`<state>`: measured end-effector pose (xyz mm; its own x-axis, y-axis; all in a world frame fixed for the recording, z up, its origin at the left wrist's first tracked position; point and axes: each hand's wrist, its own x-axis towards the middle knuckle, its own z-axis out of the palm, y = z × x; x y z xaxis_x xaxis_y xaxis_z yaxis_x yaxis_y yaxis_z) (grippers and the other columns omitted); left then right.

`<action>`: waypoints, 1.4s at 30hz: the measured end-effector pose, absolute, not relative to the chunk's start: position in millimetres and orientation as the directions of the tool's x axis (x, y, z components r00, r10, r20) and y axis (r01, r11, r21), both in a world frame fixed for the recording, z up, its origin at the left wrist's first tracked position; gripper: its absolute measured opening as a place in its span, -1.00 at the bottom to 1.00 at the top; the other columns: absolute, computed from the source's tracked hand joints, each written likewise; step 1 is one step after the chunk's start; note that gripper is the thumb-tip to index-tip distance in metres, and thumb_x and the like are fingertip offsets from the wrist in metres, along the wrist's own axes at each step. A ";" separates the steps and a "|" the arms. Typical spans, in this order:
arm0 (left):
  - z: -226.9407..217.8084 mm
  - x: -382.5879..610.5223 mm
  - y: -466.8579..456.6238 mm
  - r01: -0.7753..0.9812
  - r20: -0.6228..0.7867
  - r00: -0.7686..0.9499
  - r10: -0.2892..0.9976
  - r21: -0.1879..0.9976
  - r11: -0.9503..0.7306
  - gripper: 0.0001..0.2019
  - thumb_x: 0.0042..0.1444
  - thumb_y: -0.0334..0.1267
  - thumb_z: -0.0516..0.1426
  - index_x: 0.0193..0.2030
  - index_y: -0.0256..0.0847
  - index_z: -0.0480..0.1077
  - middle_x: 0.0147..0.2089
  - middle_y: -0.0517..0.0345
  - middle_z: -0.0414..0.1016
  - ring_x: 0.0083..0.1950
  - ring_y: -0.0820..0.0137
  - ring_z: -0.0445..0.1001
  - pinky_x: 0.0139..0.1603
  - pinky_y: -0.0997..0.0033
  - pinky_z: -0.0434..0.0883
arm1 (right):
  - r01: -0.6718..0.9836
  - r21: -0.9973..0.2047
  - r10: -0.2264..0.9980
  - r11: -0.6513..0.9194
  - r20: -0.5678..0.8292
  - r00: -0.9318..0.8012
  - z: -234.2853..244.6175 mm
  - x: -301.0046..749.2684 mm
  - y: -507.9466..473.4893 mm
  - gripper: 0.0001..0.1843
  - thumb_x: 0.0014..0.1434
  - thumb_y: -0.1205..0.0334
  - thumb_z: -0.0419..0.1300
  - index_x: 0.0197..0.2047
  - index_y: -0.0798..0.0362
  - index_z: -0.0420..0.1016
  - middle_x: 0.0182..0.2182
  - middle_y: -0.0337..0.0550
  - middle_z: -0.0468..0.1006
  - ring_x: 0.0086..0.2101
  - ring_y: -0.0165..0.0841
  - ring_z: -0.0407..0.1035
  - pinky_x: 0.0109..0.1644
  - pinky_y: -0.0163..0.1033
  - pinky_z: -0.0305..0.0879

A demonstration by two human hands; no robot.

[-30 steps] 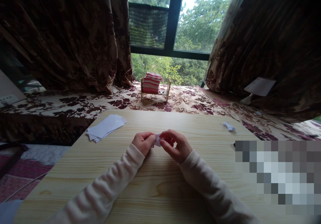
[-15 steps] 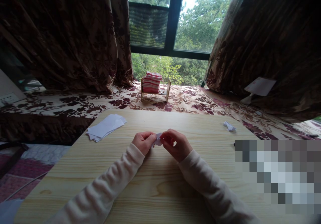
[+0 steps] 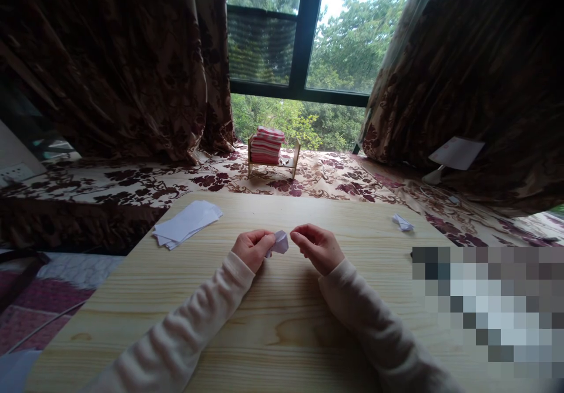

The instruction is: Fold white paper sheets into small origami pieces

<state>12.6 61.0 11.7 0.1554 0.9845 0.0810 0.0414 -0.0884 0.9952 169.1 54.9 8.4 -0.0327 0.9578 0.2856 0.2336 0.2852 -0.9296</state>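
A small folded piece of white paper (image 3: 281,242) is pinched between the thumb and fingers of my left hand (image 3: 254,249), above the middle of the table. My right hand (image 3: 318,248) is just to the right of the paper, with a narrow gap between them. Its fingers are curled and its thumb and index fingertips are close together, with nothing visible in them. A stack of white paper strips (image 3: 188,224) lies at the table's far left. Near the far right edge rests a small folded paper piece (image 3: 403,222).
Both forearms lie over the light wooden table (image 3: 264,334). Beyond it, a small rack (image 3: 296,161) with folded red-and-white cloths (image 3: 267,146) stands on a floral cover. A white lamp (image 3: 457,152) is at the right. The lower right corner is pixelated.
My right hand has let go of the folded paper and drawn back slightly to the right. My left hand still grips it in the same place, and more of the paper shows.
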 end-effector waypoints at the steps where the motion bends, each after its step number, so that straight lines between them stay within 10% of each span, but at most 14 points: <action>1: 12.7 12.8 60.5 0.038 0.083 0.156 0.984 0.995 -0.090 -0.78 -0.12 -0.18 0.09 -0.50 -0.31 0.45 -0.70 0.24 0.30 -0.62 0.53 0.21 -0.56 0.51 0.16 | 0.224 -0.935 0.961 0.276 0.272 -0.052 7.1 168.5 56.3 -0.76 -0.04 0.09 0.15 -0.46 0.13 0.41 -0.66 -0.29 0.33 -0.66 -0.54 0.13 -0.63 -0.41 0.10; 9: 10.5 12.1 61.3 0.065 0.090 0.143 0.986 0.993 -0.100 -0.78 -0.14 -0.16 0.10 -0.51 -0.29 0.45 -0.70 0.25 0.28 -0.62 0.51 0.20 -0.58 0.51 0.16 | 0.430 -0.843 0.928 0.323 0.372 0.032 33.0 197.2 36.3 -0.66 0.04 0.09 0.06 -0.17 0.11 0.38 -0.45 -0.13 0.49 -0.45 -0.37 0.36 -0.41 -0.27 0.32; 14: 7.9 15.9 60.6 0.064 0.113 0.146 0.983 0.990 -0.123 -0.79 -0.15 -0.17 0.11 -0.54 -0.29 0.44 -0.71 0.26 0.26 -0.62 0.53 0.18 -0.59 0.52 0.14 | 0.964 -0.263 0.823 0.049 0.557 0.110 40.0 303.1 -19.5 -0.56 0.09 0.17 -0.06 0.04 0.05 0.26 -0.05 -0.03 0.39 0.01 -0.18 0.20 0.09 -0.02 0.10; 19: 6.2 25.3 57.6 0.051 0.171 0.050 0.984 0.983 -0.174 -0.81 -0.16 -0.18 0.11 -0.56 -0.28 0.44 -0.73 0.27 0.24 -0.64 0.54 0.16 -0.60 0.54 0.13 | 0.917 -0.022 0.860 -0.398 0.338 0.381 6.6 400.5 -50.3 -0.53 0.05 0.20 -0.09 0.04 0.08 0.26 -0.04 0.04 0.39 0.00 -0.06 0.22 -0.10 0.11 0.24; 25: 1.5 29.4 58.7 0.090 0.205 0.008 0.979 0.975 -0.205 -0.78 -0.15 -0.15 0.12 -0.53 -0.28 0.45 -0.73 0.27 0.24 -0.64 0.54 0.16 -0.60 0.54 0.14 | 0.959 -0.218 0.834 -0.181 0.482 0.267 10.2 369.8 -56.2 -0.59 0.06 0.15 -0.04 -0.03 0.09 0.32 -0.11 -0.02 0.45 -0.01 -0.13 0.23 0.04 0.05 0.16; 30: 1.9 29.5 58.3 0.131 0.233 0.003 0.972 0.964 -0.232 -0.77 -0.14 -0.14 0.13 -0.49 -0.30 0.46 -0.71 0.27 0.25 -0.62 0.54 0.16 -0.60 0.55 0.13 | 0.721 -0.662 0.894 0.204 0.427 0.138 28.9 267.6 -27.0 -0.70 0.07 0.17 0.02 -0.15 0.08 0.38 -0.21 -0.04 0.50 -0.19 -0.27 0.37 -0.10 -0.11 0.30; 42: 1.0 27.4 57.1 0.103 0.235 0.013 0.972 0.967 -0.235 -0.72 -0.08 -0.12 0.09 -0.37 -0.32 0.44 -0.72 0.32 0.20 -0.64 0.56 0.15 -0.62 0.55 0.12 | 0.272 -0.954 0.981 0.128 0.162 0.107 21.2 210.3 34.0 -0.76 -0.07 0.22 0.11 -0.32 0.14 0.46 -0.49 -0.15 0.47 -0.47 -0.40 0.35 -0.40 -0.29 0.29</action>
<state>27.4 57.1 1.0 0.0134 0.9720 0.2346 0.1030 -0.2347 0.9666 210.3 34.0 21.2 0.1072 0.9809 0.1620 0.2722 0.1277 -0.9537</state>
